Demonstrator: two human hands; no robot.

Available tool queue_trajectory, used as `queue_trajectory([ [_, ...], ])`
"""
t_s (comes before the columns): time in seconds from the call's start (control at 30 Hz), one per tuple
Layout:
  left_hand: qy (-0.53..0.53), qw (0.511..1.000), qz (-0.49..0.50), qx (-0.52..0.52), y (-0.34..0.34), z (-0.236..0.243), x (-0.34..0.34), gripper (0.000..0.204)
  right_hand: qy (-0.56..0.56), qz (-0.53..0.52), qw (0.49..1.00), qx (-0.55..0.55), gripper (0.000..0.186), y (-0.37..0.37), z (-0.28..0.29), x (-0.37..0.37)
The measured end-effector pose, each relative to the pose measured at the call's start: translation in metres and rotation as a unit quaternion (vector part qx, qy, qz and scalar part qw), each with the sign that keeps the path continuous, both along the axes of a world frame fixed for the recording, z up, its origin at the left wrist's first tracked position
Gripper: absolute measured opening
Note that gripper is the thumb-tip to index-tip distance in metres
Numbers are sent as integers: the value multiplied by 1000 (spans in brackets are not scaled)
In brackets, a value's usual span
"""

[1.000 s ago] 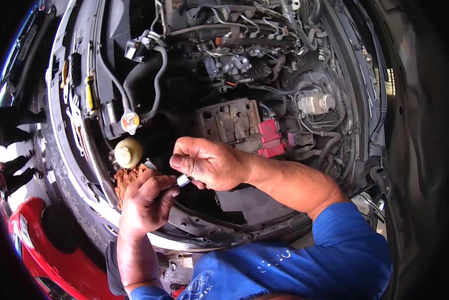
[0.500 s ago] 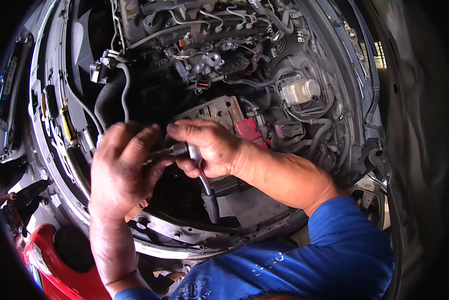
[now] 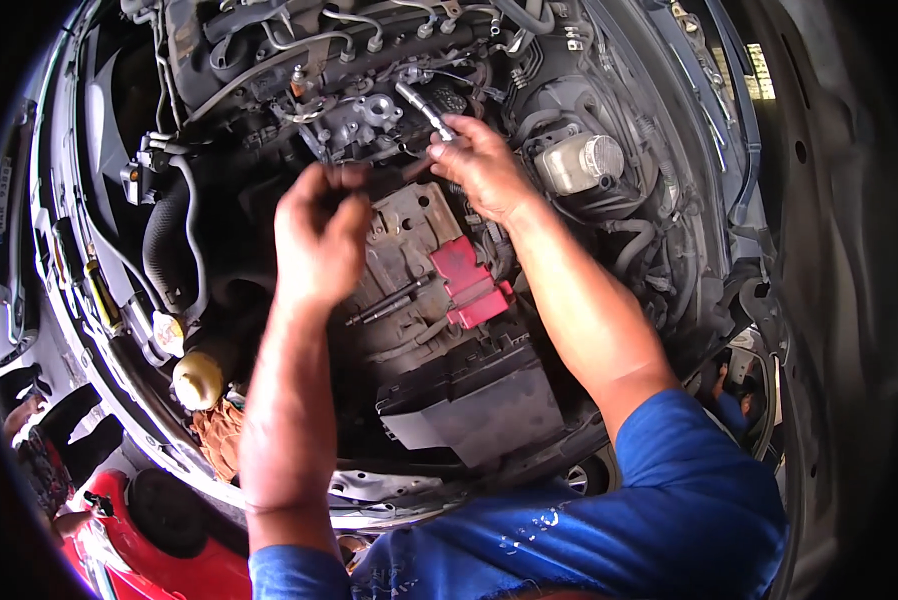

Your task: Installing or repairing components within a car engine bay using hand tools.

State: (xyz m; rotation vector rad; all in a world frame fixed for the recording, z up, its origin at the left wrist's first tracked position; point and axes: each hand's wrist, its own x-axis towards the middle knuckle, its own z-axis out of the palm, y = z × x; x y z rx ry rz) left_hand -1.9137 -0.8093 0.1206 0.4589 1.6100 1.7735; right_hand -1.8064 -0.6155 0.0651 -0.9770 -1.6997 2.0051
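Note:
My right hand (image 3: 481, 170) is closed around a ratchet wrench (image 3: 424, 108), whose bright metal shaft points up and left over the engine. Its dark handle, seen earlier, is mostly hidden now. Left of it, my left hand (image 3: 319, 230) hovers in front of the engine with curled, motion-smeared fingers; whether it holds anything is unclear. Just beyond both hands is a cast metal housing (image 3: 374, 112) with a round opening. Below and between my forearms lies a dirty metal tray (image 3: 409, 225), with a slim dark rod (image 3: 394, 300) resting across it.
A red plastic cover (image 3: 469, 282) and a black box (image 3: 479, 400) sit between my forearms. To the right stands a pale fluid reservoir (image 3: 579, 165). A yellow-handled screwdriver (image 3: 101, 297), a yellowish round object (image 3: 198, 380) and a brown cloth (image 3: 219, 435) lie along the left front edge.
My hands were together near the front edge around the ratchet wrench; now they are apart and farther over the engine. The right hand carries the wrench. The view has also shifted.

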Motion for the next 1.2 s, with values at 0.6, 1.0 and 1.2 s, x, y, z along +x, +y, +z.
queue_trajectory([
  [0.6, 238, 961, -140, 24, 93, -27, 27, 54, -84, -128, 978, -140, 40, 68, -93, -15],
  [1.0, 188, 976, -106, 4, 69, -67, 24, 40, -224, -62, 917, 323, 33, 90, -106, -57],
  [1.2, 180, 983, -40, 11, 92, -62, 12, 50, -84, -216, 971, 61, 30, 90, -101, -64],
])
